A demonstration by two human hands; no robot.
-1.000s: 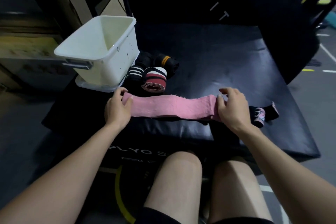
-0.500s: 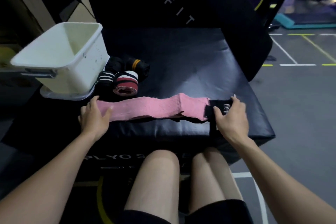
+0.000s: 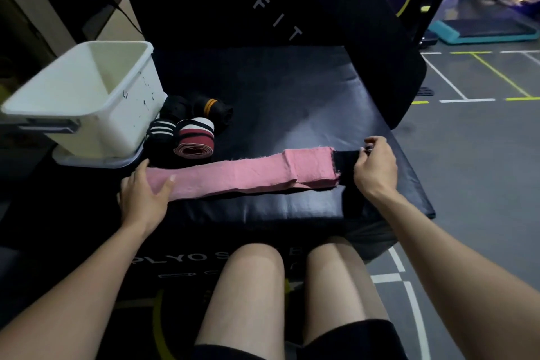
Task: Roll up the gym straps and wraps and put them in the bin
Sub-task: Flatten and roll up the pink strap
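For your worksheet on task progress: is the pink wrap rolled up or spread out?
Spread out: the pink wrap lies flat between both hands.

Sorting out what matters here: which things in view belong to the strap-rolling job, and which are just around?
Job: pink wrap, rolled wraps, white bin, left hand, right hand.
Around: black padded box, step platform, floor markings.

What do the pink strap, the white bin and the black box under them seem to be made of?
The pink strap looks like woven cotton: matte, with frayed, fuzzy edges. The white bin appears to be hard moulded plastic, smooth with a rolled rim. The black box seems to be padded vinyl or faux leather, judging by its soft sheen and creases.
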